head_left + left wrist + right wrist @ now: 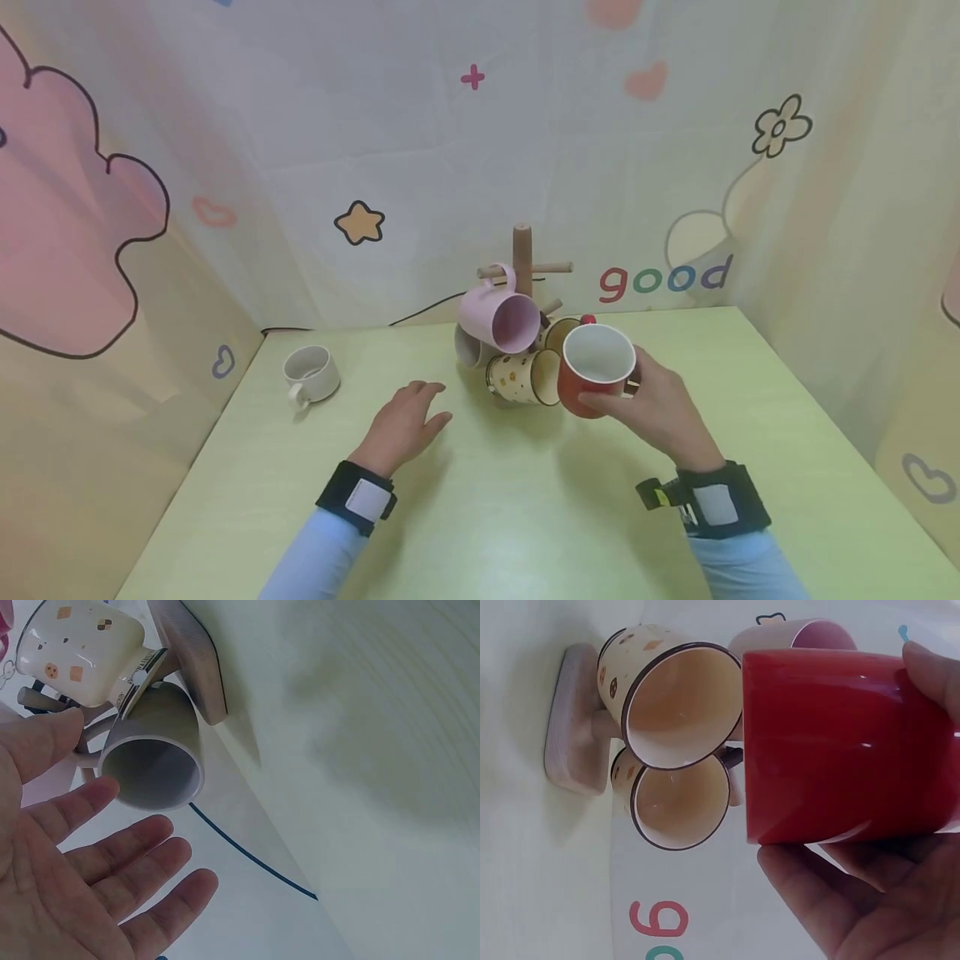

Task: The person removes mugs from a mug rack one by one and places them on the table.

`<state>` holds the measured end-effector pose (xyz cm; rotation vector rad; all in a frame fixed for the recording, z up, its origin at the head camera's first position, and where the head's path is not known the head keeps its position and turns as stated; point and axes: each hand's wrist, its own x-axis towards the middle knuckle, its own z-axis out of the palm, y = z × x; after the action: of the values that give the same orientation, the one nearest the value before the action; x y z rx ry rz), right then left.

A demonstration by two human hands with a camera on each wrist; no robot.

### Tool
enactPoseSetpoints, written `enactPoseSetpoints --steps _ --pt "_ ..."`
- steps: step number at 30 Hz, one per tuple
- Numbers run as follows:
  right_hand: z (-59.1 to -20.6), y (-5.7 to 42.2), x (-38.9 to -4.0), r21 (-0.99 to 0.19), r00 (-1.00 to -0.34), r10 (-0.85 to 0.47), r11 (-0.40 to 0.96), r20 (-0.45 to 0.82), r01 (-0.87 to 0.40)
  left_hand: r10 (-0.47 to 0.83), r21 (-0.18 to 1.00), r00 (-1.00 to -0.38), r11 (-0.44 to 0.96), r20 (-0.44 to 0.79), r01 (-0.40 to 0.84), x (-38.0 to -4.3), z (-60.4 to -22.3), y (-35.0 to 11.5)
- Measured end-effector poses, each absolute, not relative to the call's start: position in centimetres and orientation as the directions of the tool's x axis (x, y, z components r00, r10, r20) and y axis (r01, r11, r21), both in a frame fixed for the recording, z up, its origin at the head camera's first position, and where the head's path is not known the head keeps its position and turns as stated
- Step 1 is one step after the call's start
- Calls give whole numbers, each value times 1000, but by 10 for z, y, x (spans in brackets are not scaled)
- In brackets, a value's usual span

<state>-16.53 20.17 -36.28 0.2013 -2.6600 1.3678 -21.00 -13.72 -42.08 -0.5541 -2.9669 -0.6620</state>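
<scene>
My right hand (663, 408) grips a red mug (581, 392) with a white inside, held in the air right of a wooden mug rack (522, 250). In the right wrist view its thumb and fingers lie on opposite sides of the red mug (847, 746). My left hand (401, 429) hovers left of the rack, fingers extended and holding nothing. On the rack hang a pink mug (483, 317), a grey-white mug (150, 772) and two cream patterned mugs, the lower one (517, 379) in front and the other (679, 810) partly hidden behind.
A white cup (311, 375) stands upright on the pale green table (487, 517), at the far left. Bare wooden pegs (553, 267) stick out near the rack's top. A printed curtain (420, 150) closes off the back and sides.
</scene>
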Motion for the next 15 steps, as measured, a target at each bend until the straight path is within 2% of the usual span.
enactPoseSetpoints --steps 15 --pt "-368 196 -161 -834 -973 -194 510 127 -211 391 438 -918 814 73 381 -204 -407 -135"
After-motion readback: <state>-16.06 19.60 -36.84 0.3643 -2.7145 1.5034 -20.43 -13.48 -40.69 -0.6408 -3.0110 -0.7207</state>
